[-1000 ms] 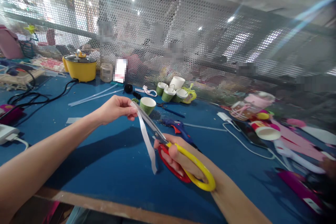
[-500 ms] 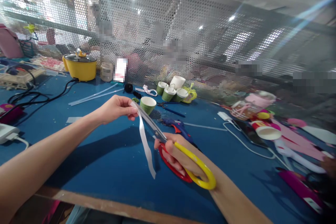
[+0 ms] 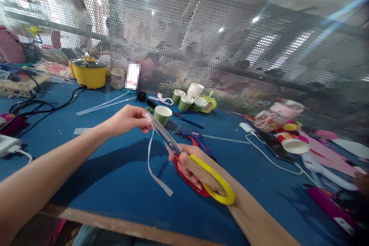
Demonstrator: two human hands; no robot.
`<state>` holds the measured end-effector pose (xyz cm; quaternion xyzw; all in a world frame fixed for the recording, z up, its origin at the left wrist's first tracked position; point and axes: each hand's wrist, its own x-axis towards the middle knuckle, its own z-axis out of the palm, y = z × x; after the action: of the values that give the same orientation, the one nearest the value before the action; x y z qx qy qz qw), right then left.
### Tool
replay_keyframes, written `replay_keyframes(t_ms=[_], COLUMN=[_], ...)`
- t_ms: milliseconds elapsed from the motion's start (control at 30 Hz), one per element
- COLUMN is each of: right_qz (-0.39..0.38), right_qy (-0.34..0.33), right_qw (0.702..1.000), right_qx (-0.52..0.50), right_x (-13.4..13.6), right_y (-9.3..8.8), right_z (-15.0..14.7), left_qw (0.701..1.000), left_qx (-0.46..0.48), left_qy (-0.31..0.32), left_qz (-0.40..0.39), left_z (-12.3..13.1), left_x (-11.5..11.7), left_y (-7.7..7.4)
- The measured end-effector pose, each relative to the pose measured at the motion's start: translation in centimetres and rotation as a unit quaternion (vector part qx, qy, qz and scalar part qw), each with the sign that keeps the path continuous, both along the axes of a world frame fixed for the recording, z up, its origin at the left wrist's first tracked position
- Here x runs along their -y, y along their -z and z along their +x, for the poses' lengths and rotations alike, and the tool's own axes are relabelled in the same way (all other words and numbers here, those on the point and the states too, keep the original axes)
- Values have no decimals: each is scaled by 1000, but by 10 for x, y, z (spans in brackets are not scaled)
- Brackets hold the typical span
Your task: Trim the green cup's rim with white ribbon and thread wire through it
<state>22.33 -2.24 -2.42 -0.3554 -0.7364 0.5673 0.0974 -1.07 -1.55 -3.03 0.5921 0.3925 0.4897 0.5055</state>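
Observation:
My left hand (image 3: 128,120) pinches the top end of a white ribbon (image 3: 152,165), which hangs down and curls over the blue table (image 3: 100,177). My right hand (image 3: 198,171) grips scissors (image 3: 187,159) with one yellow and one red handle loop. The closed blades point up and left, with their tip at the ribbon just beside my left fingers. A green paper cup (image 3: 163,115) stands right behind the blade tip.
A blue glue gun (image 3: 196,138) lies behind the scissors. More green cups (image 3: 188,102) stand by the mesh wall, and a yellow pot (image 3: 88,72) at back left. Cables (image 3: 31,107) cover the left; a phone (image 3: 272,144), cups and pink craft pieces (image 3: 325,153) crowd the right.
The ribbon's hanging tail has swung left and now curls with its end pointing right. Both hands and the scissors stay almost in place.

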Motion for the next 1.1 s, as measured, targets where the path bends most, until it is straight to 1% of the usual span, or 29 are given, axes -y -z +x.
replay_keyframes(t_ms=[200, 367, 467, 600, 733, 967, 1100], right_qz=[24, 22, 22, 40, 48, 27, 19], right_qy=[6, -8, -20, -13, -26, -21, 4], right_qw=[1000, 1000, 1000, 999, 999, 999, 1000], right_qx=[11, 5, 5, 4, -4, 8, 17], right_x=[-4, -5, -4, -5, -4, -3, 0], right_y=[5, 3, 4, 7, 5, 4, 4], right_z=[3, 0, 0, 3, 5, 8, 8], left_qw=[1000, 999, 999, 999, 998, 996, 994], left_qx=[-5, -36, -39, -34, -42, -61, -82], left_qy=[-1, 20, 19, 17, 27, 52, 59], left_qz=[1, -15, -22, -25, -25, -31, -29], left_z=[1, 5, 7, 6, 6, 7, 6], left_x=[0, 1, 2, 1, 0, 0, 0], left_y=[1, 2, 2, 4, 6, 6, 7])
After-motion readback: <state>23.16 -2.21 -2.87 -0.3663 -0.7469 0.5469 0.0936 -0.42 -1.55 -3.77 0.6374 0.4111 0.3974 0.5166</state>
